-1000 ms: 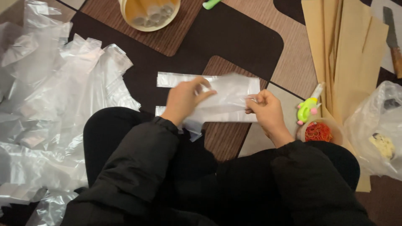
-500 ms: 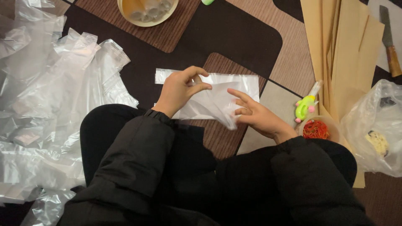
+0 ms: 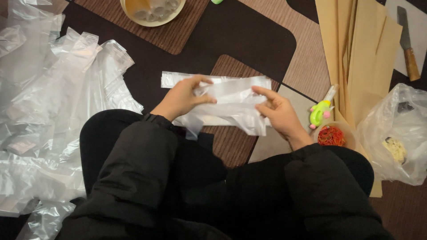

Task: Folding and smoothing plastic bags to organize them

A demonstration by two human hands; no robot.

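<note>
— Now, item one?
— Clear bag, held above the lap over the patterned mat. Half a second ago it hung lower at the right; now it is drawn out level between both hands.
— Left hand?
— Thumb and fingers pinched on the bag's left part, much as before.
— Right hand?
— Risen to the bag's right edge; forefinger lies along the top, the other fingers curl behind the film. Whether they truly clamp it I cannot tell.
— Surroundings?
— Heap of clear bags to the left; bowl at top; brown paper sheets, knife, cup of red bands, green dispenser to the right.
</note>
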